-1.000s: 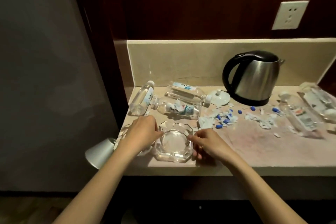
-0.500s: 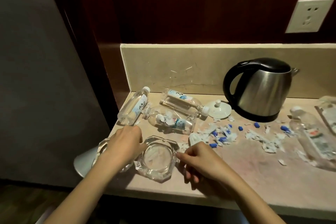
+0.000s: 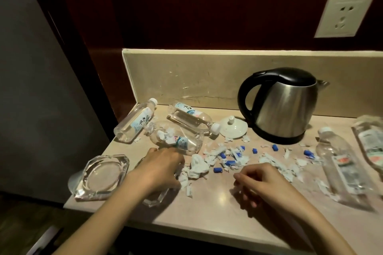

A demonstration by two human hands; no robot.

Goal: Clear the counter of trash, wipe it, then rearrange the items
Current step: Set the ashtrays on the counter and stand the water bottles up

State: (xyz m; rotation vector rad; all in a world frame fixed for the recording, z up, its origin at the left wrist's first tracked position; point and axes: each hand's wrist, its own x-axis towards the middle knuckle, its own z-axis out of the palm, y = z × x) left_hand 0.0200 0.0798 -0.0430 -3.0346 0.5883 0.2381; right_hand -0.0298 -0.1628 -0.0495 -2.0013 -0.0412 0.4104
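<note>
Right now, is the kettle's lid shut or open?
Shut. The kettle stands upright on its base with its black lid flat across the top. The white lid lying beside it seems to belong to something else.

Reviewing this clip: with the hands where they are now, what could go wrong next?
1. The left glass ashtray sits at the counter's front-left corner; a nudge could likely tip it off.
2. The left hand covers a second ashtray near the front edge; sweeping may drag it.
3. Bottles lying flat, such as the stuffed bottle, might roll and scatter the paper scraps.
</note>
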